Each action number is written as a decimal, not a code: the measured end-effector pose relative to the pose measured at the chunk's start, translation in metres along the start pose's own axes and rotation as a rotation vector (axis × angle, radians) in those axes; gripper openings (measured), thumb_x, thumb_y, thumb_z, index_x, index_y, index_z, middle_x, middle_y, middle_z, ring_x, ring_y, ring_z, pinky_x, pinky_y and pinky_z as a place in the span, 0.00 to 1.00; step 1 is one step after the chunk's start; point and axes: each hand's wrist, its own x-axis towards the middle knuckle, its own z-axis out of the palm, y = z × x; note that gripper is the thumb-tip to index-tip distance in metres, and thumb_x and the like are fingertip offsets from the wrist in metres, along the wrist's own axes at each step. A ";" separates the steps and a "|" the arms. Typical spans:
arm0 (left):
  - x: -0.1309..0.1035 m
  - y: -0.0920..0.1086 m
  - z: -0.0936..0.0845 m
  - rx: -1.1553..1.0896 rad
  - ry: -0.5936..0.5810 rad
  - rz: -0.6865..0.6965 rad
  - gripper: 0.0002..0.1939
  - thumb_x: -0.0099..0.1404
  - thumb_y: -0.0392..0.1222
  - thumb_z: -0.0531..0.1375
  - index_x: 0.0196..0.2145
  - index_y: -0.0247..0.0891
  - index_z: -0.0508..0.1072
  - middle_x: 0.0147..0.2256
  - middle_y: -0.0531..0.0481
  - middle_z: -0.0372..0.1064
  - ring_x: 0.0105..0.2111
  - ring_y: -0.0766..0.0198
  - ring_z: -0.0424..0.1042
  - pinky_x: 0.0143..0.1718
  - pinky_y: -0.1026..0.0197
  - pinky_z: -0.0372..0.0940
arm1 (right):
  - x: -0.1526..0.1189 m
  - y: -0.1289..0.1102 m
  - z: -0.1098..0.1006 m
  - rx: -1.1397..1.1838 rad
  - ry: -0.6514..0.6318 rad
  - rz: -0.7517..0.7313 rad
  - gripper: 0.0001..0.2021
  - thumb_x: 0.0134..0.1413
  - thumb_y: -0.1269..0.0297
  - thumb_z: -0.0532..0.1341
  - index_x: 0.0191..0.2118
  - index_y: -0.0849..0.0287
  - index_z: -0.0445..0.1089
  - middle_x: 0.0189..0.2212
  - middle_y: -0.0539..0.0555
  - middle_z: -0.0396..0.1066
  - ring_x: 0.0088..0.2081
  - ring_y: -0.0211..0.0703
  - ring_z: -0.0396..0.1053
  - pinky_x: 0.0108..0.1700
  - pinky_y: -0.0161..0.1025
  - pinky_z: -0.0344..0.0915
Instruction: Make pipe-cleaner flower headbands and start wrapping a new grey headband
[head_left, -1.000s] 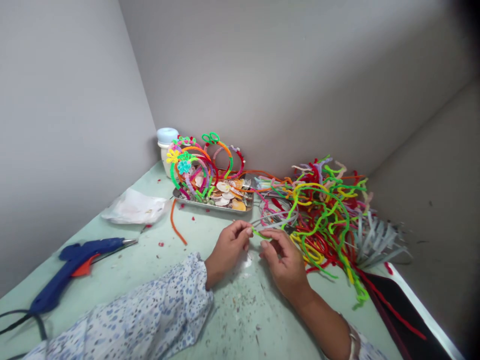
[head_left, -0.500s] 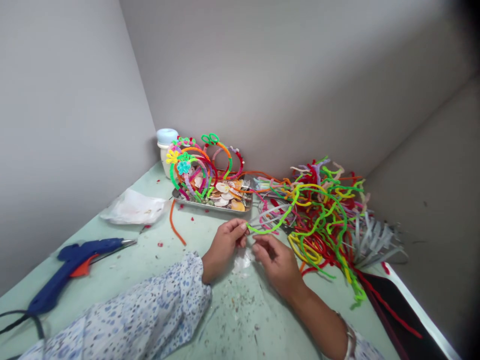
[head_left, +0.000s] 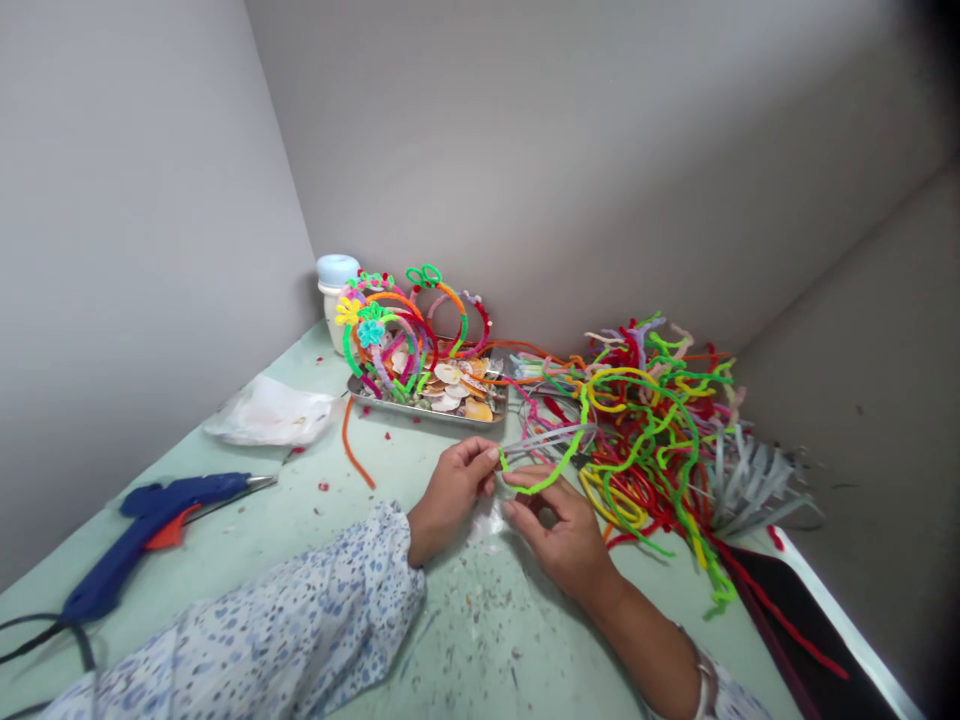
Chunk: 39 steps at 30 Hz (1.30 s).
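Observation:
Between finger and thumb of my left hand (head_left: 454, 492) is the end of a lime-green pipe cleaner (head_left: 559, 470), together with a thin grey strip (head_left: 547, 438) that reaches out to the right. The pipe cleaner sags in a curve and rises at its far end. Just right of it, my right hand (head_left: 559, 525) has its thumb and forefinger apart, with the pipe cleaner passing over its fingers. Nothing shows in its grasp. Under both hands lies a small clear plastic scrap (head_left: 486, 522).
A metal tray (head_left: 427, 410) at the back holds shells and decorated headbands (head_left: 390, 340). Tangled pipe cleaners (head_left: 652, 420) and grey strips (head_left: 750, 485) heap at the right. A blue glue gun (head_left: 150, 535), a white packet (head_left: 270, 412) and a lidded jar (head_left: 336, 290) stand left.
The lime-green pipe cleaner has swung lower and nearer, now hanging in front of my right fingers. My left hand keeps its pinch. My right hand has barely moved.

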 end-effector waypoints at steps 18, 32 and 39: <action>-0.003 0.005 0.000 0.009 -0.021 0.003 0.11 0.58 0.46 0.59 0.28 0.34 0.68 0.18 0.57 0.57 0.18 0.73 0.54 0.21 0.67 0.49 | 0.002 -0.006 -0.002 -0.130 -0.059 -0.227 0.18 0.54 0.75 0.55 0.50 0.53 0.66 0.39 0.55 0.70 0.39 0.41 0.69 0.40 0.39 0.68; -0.007 0.005 0.005 0.213 -0.126 -0.012 0.10 0.58 0.45 0.58 0.29 0.34 0.68 0.18 0.57 0.57 0.18 0.71 0.55 0.22 0.67 0.52 | 0.003 0.002 0.000 0.156 0.214 0.250 0.11 0.58 0.57 0.55 0.39 0.59 0.68 0.21 0.47 0.65 0.23 0.37 0.63 0.28 0.34 0.61; -0.008 0.002 0.004 0.211 -0.186 -0.006 0.13 0.61 0.48 0.55 0.27 0.35 0.67 0.17 0.57 0.56 0.18 0.71 0.54 0.21 0.66 0.50 | 0.002 0.001 0.000 0.197 0.206 0.272 0.12 0.58 0.56 0.55 0.37 0.59 0.68 0.21 0.48 0.65 0.23 0.36 0.61 0.27 0.34 0.60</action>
